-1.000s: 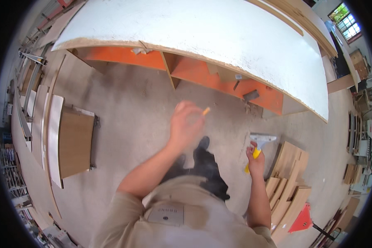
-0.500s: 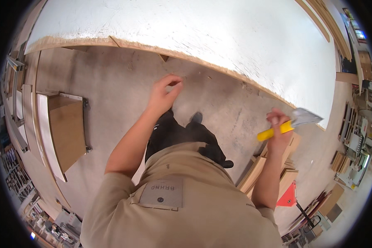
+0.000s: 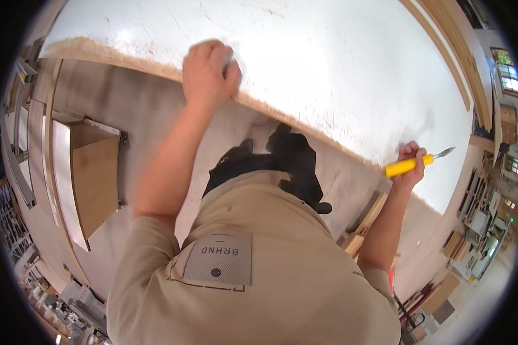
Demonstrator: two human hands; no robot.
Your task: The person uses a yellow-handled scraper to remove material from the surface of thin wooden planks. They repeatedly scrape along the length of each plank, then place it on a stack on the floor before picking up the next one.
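A putty knife (image 3: 401, 167) with a yellow handle and a metal blade is gripped in my right hand (image 3: 411, 158), over the right part of a white worktop (image 3: 328, 69). Its blade is seen almost edge-on and points right, apart from the surface as far as I can tell. Above the worktop's near edge, further left, is my left hand (image 3: 207, 72), its fingers curled toward the thumb. Whatever lies between those fingers, if anything, is hidden or blurred. Along the near edge the worktop shows a worn brown strip with bare wood.
Long wooden strips (image 3: 452, 63) lie along the worktop's right side. On the left stands a low wooden box (image 3: 95, 178) on casters. Wooden boards (image 3: 365, 227) are beside my right forearm. Machines and shelves (image 3: 483, 213) line the far right.
I have come closer to the worktop. My left hand has moved from over the floor up to the near edge. My right hand has shifted right and turned the putty knife's blade edge-on.
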